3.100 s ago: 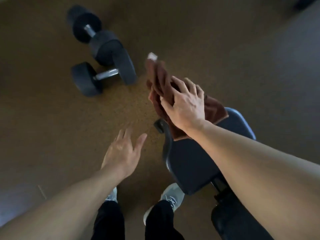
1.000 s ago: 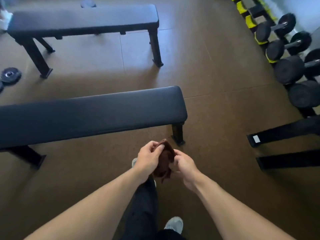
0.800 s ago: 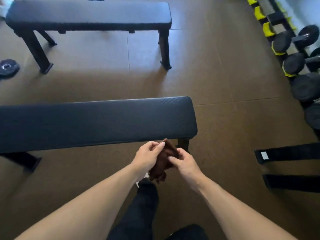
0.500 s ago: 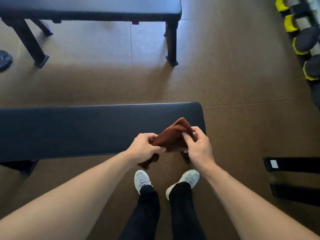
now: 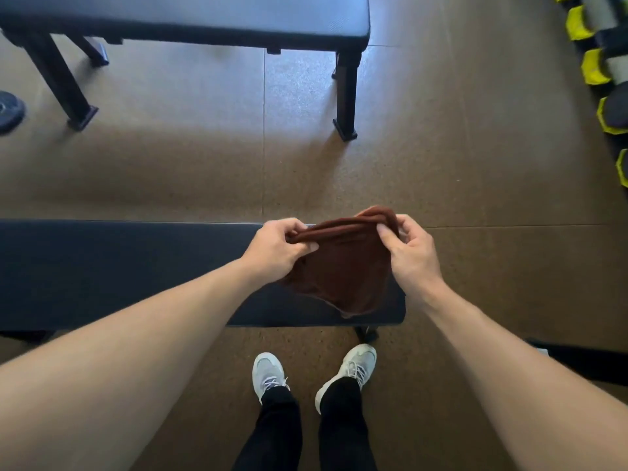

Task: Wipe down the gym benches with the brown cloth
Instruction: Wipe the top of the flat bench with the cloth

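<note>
Both hands hold the brown cloth (image 5: 343,266) up by its top edge, the left hand (image 5: 277,248) with fingers (image 5: 307,247) curled round the left corner and the right hand (image 5: 409,248) pinching the right corner. It hangs over the right end of the near gym bench (image 5: 119,266), whether touching the pad is unclear. That worktop runs long to the left, so the wipe would likely travel leftward. A far bench (image 5: 204,18) stands well apart beyond.
</note>
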